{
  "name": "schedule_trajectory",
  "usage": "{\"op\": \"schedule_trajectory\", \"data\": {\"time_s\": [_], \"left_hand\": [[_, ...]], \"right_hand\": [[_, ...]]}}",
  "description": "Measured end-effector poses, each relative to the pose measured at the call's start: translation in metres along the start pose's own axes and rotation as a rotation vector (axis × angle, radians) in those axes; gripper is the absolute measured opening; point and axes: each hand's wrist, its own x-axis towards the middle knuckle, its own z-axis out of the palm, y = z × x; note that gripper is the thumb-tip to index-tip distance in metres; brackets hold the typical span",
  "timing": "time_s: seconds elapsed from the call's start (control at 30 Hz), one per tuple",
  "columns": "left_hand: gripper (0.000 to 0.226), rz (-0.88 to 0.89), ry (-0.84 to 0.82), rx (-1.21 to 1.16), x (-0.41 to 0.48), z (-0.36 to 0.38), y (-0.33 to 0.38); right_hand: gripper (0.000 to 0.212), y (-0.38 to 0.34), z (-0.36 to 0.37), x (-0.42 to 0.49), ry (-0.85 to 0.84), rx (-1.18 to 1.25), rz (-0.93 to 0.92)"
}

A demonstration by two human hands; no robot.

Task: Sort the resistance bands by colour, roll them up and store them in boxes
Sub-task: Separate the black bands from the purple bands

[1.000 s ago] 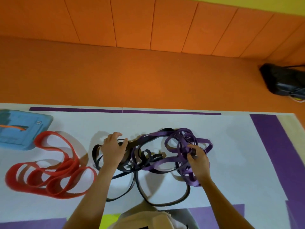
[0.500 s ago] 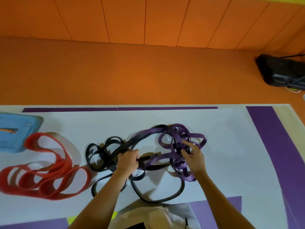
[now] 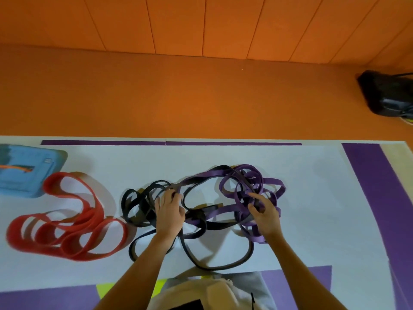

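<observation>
Grips black bands (image 3: 136,217) at 9 o'clock of the tangle with left hand (image 3: 169,214) fingers (image 3: 166,196) curled, pinches purple bands (image 3: 257,237) at 3 o'clock with right hand (image 3: 267,214) fingers.

We see both forearms, bare, reaching up from the lower edge and leaning toward each other, so that the two hands lie near but apart. Our left hand (image 3: 169,212) is back up, its fingers curled forward into the black bands (image 3: 136,217) and gripping them, the thumb on the inner side. Our right hand (image 3: 266,214) is also back up, its fingers bent and spread among the purple bands (image 3: 230,209). Whether thumb and forefinger pinch one, we cannot tell.
</observation>
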Motion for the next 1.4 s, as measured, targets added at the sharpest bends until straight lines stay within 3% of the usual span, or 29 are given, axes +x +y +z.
{"op": "schedule_trajectory", "data": {"time_s": [0.1, 0.3, 0.4, 0.6, 0.73, 0.8, 0.87, 0.97, 1.07, 1.2, 1.4], "left_hand": [[0.046, -0.010, 0.026, 0.065, 0.018, -0.006, 0.002], [0.039, 0.035, 0.010, 0.126, 0.053, -0.020, -0.008], [0.053, -0.037, -0.028, 0.185, 0.058, -0.022, -0.021], [0.060, -0.099, -0.012, 0.015, 0.053, -0.029, -0.045], [0.066, -0.300, 0.008, -0.020, 0.038, -0.039, -0.064], [0.083, -0.414, -0.103, -0.049, 0.025, -0.042, -0.076], [0.105, -0.491, -0.217, -0.156, 0.010, -0.043, -0.081], [0.127, -0.503, -0.266, -0.255, -0.004, -0.040, -0.081], [0.134, -0.502, -0.305, -0.238, -0.005, -0.036, -0.071], [0.120, -0.492, -0.257, -0.066, -0.011, -0.029, -0.065], [0.052, -0.374, -0.162, 0.043, -0.007, -0.038, -0.084]], "right_hand": [[0.034, 0.004, -0.003, -0.002, 0.017, 0.018, 0.033], [0.035, -0.001, -0.003, -0.006, -0.014, 0.006, 0.005], [0.037, 0.000, 0.000, -0.009, -0.025, -0.029, 0.008], [0.037, -0.001, 0.005, -0.013, -0.035, -0.077, 0.025], [0.033, -0.008, 0.019, -0.015, 0.074, -0.276, 0.040], [0.025, -0.014, 0.030, -0.018, 0.181, -0.472, 0.009], [0.021, -0.020, 0.045, -0.021, 0.229, -0.548, -0.163], [0.020, -0.030, 0.078, -0.024, -0.013, -0.473, -0.411], [0.024, -0.035, 0.109, -0.025, -0.305, -0.443, -0.398], [0.038, -0.029, 0.132, -0.026, -0.482, -0.470, -0.263], [0.035, -0.028, 0.130, -0.025, -0.441, -0.385, -0.183]]}}
